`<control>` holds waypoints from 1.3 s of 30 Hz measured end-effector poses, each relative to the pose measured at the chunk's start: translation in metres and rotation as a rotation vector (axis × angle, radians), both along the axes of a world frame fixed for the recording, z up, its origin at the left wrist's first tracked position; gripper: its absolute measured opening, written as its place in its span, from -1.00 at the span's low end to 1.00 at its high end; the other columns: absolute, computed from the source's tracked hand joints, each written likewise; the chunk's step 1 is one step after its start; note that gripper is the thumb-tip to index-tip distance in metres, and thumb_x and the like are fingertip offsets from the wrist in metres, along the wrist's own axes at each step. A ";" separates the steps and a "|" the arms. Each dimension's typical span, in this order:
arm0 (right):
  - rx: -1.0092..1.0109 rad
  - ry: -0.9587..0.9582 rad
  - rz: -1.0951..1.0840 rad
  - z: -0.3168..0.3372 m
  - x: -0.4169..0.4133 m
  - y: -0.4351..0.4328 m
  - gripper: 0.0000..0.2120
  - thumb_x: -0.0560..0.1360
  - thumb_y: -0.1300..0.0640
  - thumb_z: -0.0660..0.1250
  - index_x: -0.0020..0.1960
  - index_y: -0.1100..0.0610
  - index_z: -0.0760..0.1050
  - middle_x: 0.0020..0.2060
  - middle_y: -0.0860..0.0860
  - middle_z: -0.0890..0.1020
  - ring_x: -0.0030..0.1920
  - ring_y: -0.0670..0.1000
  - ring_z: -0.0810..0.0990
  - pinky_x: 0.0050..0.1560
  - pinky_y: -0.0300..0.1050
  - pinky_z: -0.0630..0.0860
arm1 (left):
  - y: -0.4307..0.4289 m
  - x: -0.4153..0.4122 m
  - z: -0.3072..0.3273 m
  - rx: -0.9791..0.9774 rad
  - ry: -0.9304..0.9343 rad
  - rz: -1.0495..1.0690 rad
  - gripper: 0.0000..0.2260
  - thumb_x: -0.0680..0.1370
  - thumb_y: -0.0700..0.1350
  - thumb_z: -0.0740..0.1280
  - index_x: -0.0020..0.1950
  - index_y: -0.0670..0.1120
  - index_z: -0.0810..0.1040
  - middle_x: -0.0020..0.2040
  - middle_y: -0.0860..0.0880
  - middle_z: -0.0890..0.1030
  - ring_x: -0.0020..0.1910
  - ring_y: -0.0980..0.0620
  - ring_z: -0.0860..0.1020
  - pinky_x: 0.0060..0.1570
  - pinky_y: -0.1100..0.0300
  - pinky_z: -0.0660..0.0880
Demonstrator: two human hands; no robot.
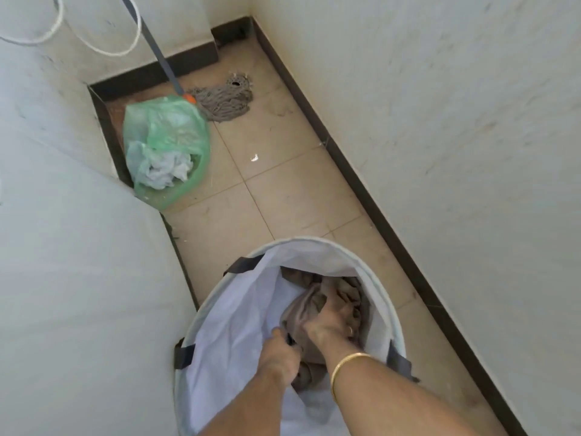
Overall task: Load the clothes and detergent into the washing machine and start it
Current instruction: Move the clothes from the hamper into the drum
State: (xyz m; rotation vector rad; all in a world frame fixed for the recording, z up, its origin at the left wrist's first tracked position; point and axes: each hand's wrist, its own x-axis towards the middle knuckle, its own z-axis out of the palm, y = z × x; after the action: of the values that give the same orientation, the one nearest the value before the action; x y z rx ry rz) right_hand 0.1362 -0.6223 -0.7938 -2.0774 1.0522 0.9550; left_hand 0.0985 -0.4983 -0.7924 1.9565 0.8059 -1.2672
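Observation:
A round white fabric laundry basket (317,245) with dark handles stands on the tiled floor at the bottom centre. Brown-grey clothes (301,309) lie bunched inside it. My right hand (333,322), with a ring and a gold bangle on the wrist, is down in the basket with its fingers closed on the clothes. My left hand (279,357) grips the near edge of the same bundle. The large white surface on the left (78,262) is probably the washing machine, though only its side shows. No detergent is in view.
A green plastic bag (166,146) with pale cloth in it sits on the floor by the left wall. A mop (224,100) with a grey handle lies beyond it, next to a floor drain. A white wall with a dark skirting board runs along the right. A white hose hangs at the top left.

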 end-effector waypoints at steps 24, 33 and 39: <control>0.486 -0.457 -0.212 0.525 0.018 0.048 -0.60 0.44 0.45 0.25 -0.21 0.07 0.75 -0.35 0.01 0.71 -0.34 0.01 0.62 -0.28 -0.12 0.48 | 0.054 0.052 0.447 -0.635 -0.017 0.790 -0.12 0.46 0.64 0.23 0.29 -0.09 0.79 0.18 -0.25 0.79 0.18 -0.27 0.78 0.22 -0.13 0.69; 0.876 -0.497 -0.009 0.796 -0.006 0.167 -0.70 0.53 0.54 0.21 -0.20 0.22 0.54 -0.49 0.05 0.47 -0.52 -0.04 0.49 -0.51 -0.23 0.41 | 0.202 0.045 0.702 -1.200 -0.305 0.977 0.16 0.44 0.64 0.21 0.61 -0.33 0.46 0.57 -0.42 0.49 0.41 -0.37 0.62 0.50 -0.21 0.39; 0.281 -0.928 0.454 0.837 -0.011 0.283 -0.54 0.45 0.06 0.50 0.26 -0.10 0.38 0.11 -0.09 0.61 0.10 -0.03 0.61 0.19 0.08 0.60 | 0.336 0.010 0.748 -1.114 -0.526 0.818 -0.17 0.50 0.30 0.58 0.62 -0.14 0.52 0.55 -0.32 0.55 0.53 -0.27 0.54 0.62 -0.15 0.42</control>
State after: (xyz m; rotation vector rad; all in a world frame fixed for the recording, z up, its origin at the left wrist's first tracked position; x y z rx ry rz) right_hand 0.1248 -0.3389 0.0432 -2.1594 -0.0289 0.2030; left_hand 0.1088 -0.1619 -0.0447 0.8046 0.3780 -0.4414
